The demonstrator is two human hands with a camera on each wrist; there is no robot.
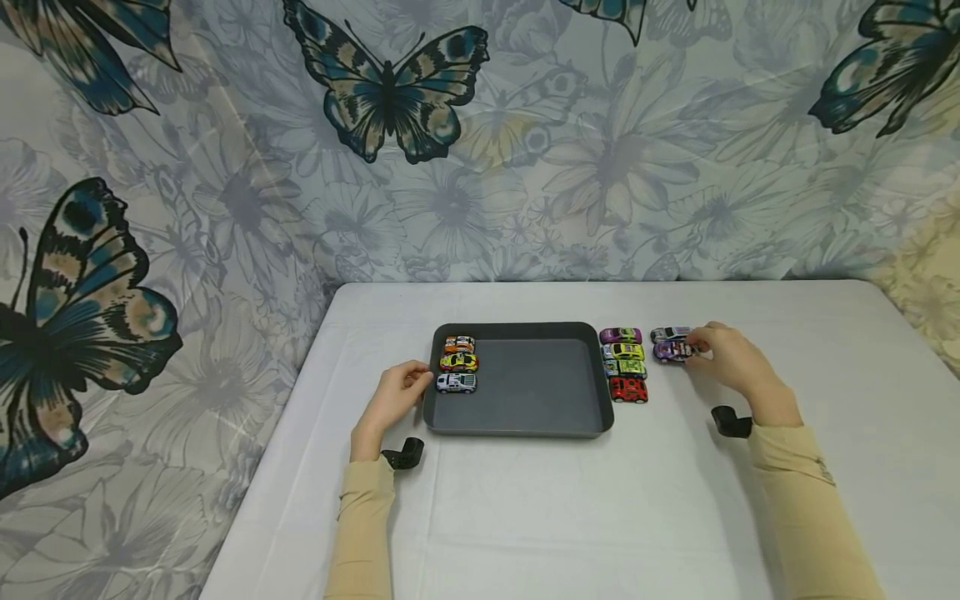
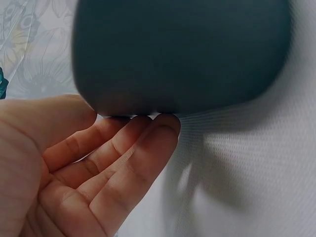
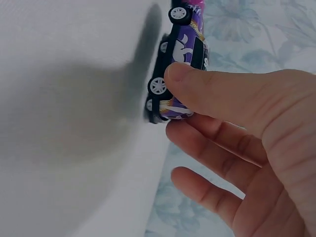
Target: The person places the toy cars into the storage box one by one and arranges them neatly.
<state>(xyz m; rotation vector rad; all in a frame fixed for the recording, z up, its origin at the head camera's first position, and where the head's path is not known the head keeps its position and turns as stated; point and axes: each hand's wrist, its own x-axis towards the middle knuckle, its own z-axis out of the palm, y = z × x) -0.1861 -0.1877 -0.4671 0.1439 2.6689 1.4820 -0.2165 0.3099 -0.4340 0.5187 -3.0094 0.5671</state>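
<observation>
My right hand (image 1: 731,362) pinches a purple toy car (image 3: 185,52) with white-spoked wheels between thumb and fingertips, low over the table on the right. Just behind it in the head view is a silver toy car (image 1: 670,333). My left hand (image 1: 396,396) touches the left edge of a dark grey tray (image 1: 543,379), its fingertips against the outer wall in the left wrist view. Inside the tray, along its left side, stand three toy cars in a column: orange (image 1: 460,343), yellow (image 1: 459,362) and white (image 1: 457,382).
Beside the tray's right edge stands a column of several toy cars: purple (image 1: 620,335), yellow (image 1: 623,352), green (image 1: 625,367) and red (image 1: 628,389). A white cloth covers the table (image 1: 525,517). Behind it hangs a butterfly-patterned cloth (image 1: 525,217).
</observation>
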